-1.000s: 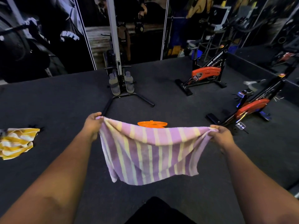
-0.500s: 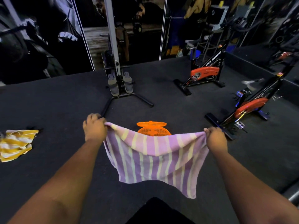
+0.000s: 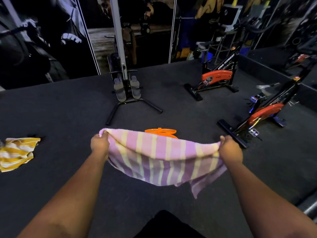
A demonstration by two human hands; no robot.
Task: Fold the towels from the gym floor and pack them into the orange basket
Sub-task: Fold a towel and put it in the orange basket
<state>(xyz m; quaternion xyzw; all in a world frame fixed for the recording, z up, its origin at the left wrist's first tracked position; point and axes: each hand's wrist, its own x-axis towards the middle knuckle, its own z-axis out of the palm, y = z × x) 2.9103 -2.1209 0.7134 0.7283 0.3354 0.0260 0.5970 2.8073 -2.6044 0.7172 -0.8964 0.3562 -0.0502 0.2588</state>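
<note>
At centre frame, my left hand (image 3: 100,144) and right hand (image 3: 230,149) each pinch a top corner of the purple striped towel (image 3: 163,160), fingers curled tight on the cloth. Compared with 1 second ago, the towel hangs less flat: its lower part has swung up and forward, and 1 bottom corner trails at lower right, so I judge the fold is starting. Just behind the towel's top edge sits the orange basket (image 3: 161,132), mostly hidden, on the dark gym floor (image 3: 68,109). At the left edge of the frame lies a crumpled yellow striped towel (image 3: 17,152), not yet folded.
</note>
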